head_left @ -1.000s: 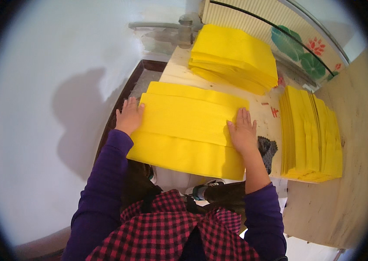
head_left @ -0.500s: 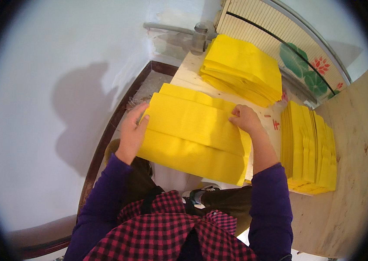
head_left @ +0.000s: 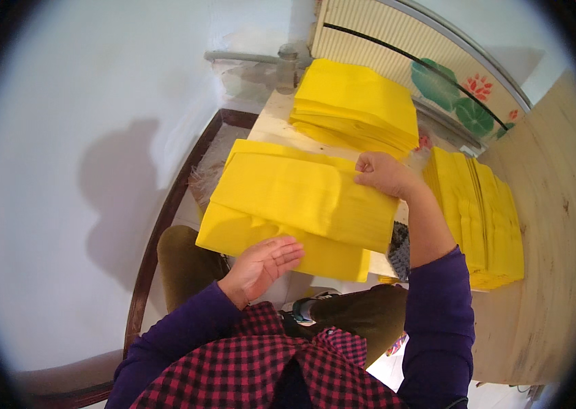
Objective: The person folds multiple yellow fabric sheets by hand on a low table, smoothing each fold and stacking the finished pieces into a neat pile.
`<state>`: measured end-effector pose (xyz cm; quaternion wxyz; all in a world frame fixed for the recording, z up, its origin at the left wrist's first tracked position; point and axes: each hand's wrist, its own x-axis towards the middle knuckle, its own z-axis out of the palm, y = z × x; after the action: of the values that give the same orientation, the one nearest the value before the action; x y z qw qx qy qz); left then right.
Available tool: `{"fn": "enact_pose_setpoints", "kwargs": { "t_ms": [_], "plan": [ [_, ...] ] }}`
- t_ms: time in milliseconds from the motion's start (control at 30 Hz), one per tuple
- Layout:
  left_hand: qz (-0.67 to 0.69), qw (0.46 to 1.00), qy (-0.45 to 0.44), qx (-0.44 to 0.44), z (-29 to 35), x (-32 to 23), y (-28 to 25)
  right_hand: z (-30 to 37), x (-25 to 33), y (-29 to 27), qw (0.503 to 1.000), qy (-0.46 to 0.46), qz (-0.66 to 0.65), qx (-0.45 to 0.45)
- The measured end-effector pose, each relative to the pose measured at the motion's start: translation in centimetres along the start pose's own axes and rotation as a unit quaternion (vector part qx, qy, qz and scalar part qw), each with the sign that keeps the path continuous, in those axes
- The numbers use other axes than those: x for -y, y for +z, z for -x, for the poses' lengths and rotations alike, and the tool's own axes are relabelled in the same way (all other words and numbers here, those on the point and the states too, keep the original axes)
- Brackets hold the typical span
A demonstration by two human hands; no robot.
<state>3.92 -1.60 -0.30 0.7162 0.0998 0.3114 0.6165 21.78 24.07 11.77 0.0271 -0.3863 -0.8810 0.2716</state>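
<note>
In front of me lies a folded yellow cloth sheet [head_left: 288, 194], seemingly felt-like, with another yellow layer [head_left: 233, 228] showing below its near edge. My right hand [head_left: 386, 175] pinches the top sheet near its far right corner, thumb and fingers closed. My left hand [head_left: 265, 268] is at the near edge of the lower layer, its fingers stretched out and gripping nothing. Beyond the sheets is a thick stack of folded yellow cloth [head_left: 356, 102]. Another yellow stack [head_left: 475, 218] stands to the right of my right forearm.
A glass jar [head_left: 288, 68] stands at the table's far left corner. The pale wooden table [head_left: 271, 123] shows beneath the stacks, and a wooden board [head_left: 553, 225] is at the right. Dark grey fabric [head_left: 400, 251] lies by my right forearm. A white wall [head_left: 49, 191] rises on the left.
My left hand has left the sheets' left edge and come to the near edge, fingers extended. The top sheet has shifted right over the lower layer, with my right hand still pinching it.
</note>
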Motion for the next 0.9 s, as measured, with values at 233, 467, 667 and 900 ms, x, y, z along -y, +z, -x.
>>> {"fn": "enact_pose_setpoints", "kwargs": {
  "t_ms": [233,467,667,900],
  "plan": [
    [0.191,0.981,-0.008,0.046,-1.9,1.9,2.8,8.6,-0.6,1.1,0.997,0.014,-0.065,-0.046],
    [0.094,0.993,0.064,-0.037,-3.2,2.6,4.7,19.0,-3.6,6.4,0.938,0.082,-0.331,-0.066],
    [0.040,0.997,0.050,0.042,-3.3,3.1,9.0,26.2,-5.0,9.8,0.841,0.089,-0.504,-0.175],
    [-0.017,0.991,0.032,0.132,-4.8,3.8,16.6,34.1,-7.2,10.1,0.805,0.188,-0.533,-0.182]
  ]
}}
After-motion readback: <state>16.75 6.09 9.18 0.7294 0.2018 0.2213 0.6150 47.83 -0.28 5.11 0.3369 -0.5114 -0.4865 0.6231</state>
